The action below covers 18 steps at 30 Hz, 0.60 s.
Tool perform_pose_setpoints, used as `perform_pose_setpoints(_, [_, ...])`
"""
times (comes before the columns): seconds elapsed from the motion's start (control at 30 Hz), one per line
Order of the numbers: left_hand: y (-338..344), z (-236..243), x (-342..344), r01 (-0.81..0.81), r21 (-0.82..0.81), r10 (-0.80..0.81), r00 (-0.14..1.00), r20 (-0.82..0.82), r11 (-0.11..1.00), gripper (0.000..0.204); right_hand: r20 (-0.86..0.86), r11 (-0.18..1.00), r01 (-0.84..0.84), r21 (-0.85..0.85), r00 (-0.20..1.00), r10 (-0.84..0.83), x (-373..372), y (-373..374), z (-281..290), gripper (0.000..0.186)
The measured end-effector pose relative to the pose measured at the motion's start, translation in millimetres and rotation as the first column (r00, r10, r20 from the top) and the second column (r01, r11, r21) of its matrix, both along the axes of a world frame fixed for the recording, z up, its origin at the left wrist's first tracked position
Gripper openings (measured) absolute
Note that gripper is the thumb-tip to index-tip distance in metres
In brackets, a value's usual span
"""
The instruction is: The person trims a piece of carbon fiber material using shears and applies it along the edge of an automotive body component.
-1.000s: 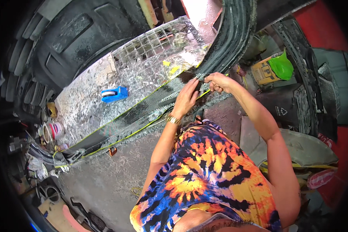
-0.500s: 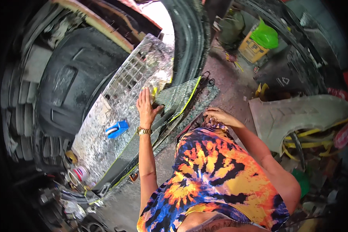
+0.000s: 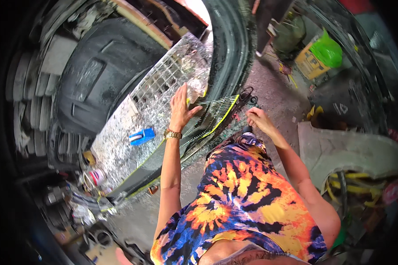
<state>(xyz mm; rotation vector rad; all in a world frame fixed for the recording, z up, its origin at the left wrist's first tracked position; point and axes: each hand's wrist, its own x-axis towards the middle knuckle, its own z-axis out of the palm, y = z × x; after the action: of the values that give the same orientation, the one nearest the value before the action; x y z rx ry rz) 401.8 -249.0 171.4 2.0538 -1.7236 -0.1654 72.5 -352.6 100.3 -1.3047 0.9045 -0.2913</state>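
My left hand (image 3: 180, 111) lies with fingers stretched out and thumb spread at the edge of a long dark car trim panel (image 3: 210, 112), which has a striped upper end and a yellow-green edge. The panel rests along a paint-speckled bench (image 3: 119, 132). On the bench, left of that hand, is a small blue and white tool (image 3: 142, 137). My right hand (image 3: 258, 119) is held just right of the panel's end, its fingers curled together. What is in those fingers, if anything, I cannot make out. Dark looped cords (image 3: 248, 93) lie close to it.
A black car hood (image 3: 101, 79) leans behind the bench. A curved black bumper (image 3: 234, 44) rises beyond the panel. On the right are a grey fender (image 3: 353, 145) and a yellow bucket (image 3: 309, 62) holding a green bag. A pink and white tub (image 3: 96, 177) stands lower left.
The view has shifted, so the surroundings sit further right. My right hand has lifted away from my waist toward the panel's far end. My left hand stays outstretched at the panel.
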Motion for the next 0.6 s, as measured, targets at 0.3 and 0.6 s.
perform_pose_setpoints(0.3, [108.3, 12.3, -110.6, -0.299, -0.373, 0.179, 0.929, -0.324, 0.878, 0.016, -0.546, 0.193, -0.562, -0.804, 0.827, 0.135, 12.1, -32.0, -21.8, 0.061])
perform_pose_setpoints(0.6, [255.0, -61.9, -207.8, -0.859, 0.093, 0.735, 0.370, -0.568, 0.504, 0.028, -0.780, -0.125, -0.779, -0.614, 0.575, 0.247, 26.6, -71.8, 14.2, 0.051])
